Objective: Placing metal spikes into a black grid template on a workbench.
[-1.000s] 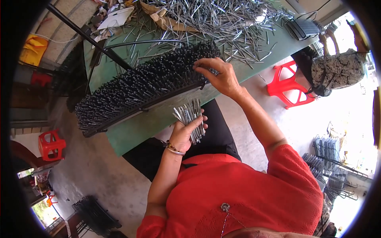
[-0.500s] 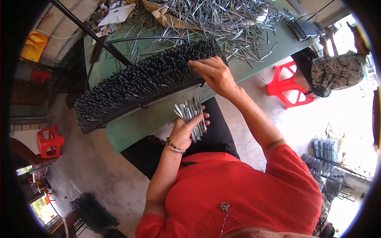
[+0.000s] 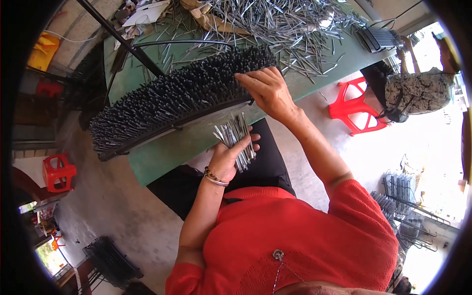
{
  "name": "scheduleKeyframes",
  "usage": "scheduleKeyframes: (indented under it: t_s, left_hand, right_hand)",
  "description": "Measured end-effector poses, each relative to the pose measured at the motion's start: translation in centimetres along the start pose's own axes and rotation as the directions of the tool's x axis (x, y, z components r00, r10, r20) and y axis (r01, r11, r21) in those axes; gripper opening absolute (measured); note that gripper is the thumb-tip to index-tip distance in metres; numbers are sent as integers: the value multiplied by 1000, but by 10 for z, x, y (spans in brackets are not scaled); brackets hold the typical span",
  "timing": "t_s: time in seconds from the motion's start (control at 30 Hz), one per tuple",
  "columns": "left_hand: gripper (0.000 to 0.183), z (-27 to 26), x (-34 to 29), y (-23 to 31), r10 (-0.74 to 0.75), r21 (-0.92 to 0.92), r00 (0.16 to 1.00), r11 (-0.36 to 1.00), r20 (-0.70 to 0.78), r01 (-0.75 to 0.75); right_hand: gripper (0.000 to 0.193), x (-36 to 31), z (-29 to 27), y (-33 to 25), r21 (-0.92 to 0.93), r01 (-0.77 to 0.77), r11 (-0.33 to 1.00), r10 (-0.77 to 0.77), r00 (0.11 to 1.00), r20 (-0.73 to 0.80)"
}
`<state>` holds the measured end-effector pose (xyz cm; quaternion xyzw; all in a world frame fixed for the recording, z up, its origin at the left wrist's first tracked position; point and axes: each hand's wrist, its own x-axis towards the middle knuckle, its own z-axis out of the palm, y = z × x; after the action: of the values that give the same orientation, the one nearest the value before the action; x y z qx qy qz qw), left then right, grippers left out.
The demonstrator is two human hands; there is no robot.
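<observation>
My left hand [image 3: 228, 158] is wrapped round a fanned bundle of thin metal rods [image 3: 236, 135], close to the table's near edge. Its thumb lies across the bundle. Above it, my right hand [image 3: 269, 93] reaches to the right end of a long black rack [image 3: 182, 93] densely filled with upright dark rods. The fingertips are pinched together at the rods there. Whatever they grip is too small or too hidden to make out. The rack slants across the green table [image 3: 147, 162], its left end lower in view.
A large heap of loose metal rods [image 3: 280, 24] covers the table's far part, beside torn brown paper [image 3: 196, 14]. A black bar [image 3: 118, 37] crosses at upper left. At right another person [image 3: 418, 93] sits on a red stool [image 3: 351, 110]. Another red stool [image 3: 60, 172] stands left.
The whole view has shifted slightly. My right hand stays at the rack's right end, and my left hand still holds the bundle of rods.
</observation>
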<state>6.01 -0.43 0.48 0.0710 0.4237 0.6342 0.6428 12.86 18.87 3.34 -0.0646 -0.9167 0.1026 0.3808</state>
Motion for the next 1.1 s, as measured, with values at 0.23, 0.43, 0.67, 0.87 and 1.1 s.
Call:
scheduleKeyframes:
  t_s: [0.23, 0.43, 0.67, 0.87, 1.1]
  left_hand:
    - [34, -4, 5, -3, 62, 30, 998, 998, -5, -62]
    - [34, -3, 3, -2, 72, 31, 997, 997, -16, -72]
    - [31, -3, 1, 2, 49, 11, 999, 999, -15, -49]
    - [31, 7, 3, 4, 170, -3, 985, 985, 3, -170]
    - [28, 9, 2, 3, -4, 33, 1000, 999, 0, 4]
  right_hand:
    - [26, 0, 4, -6, 2, -33, 999, 33, 998, -55]
    - [25, -2, 6, -4, -17, -20, 1000, 19, 999, -47]
    - [20, 2, -5, -13, -48, -77, 996, 72, 994, -87]
    - [22, -21, -19, -34, 471, -801, 370, 491, 599, 633]
    - [21, -24, -30, -23, 618, -781, 94, 542, 561, 626]
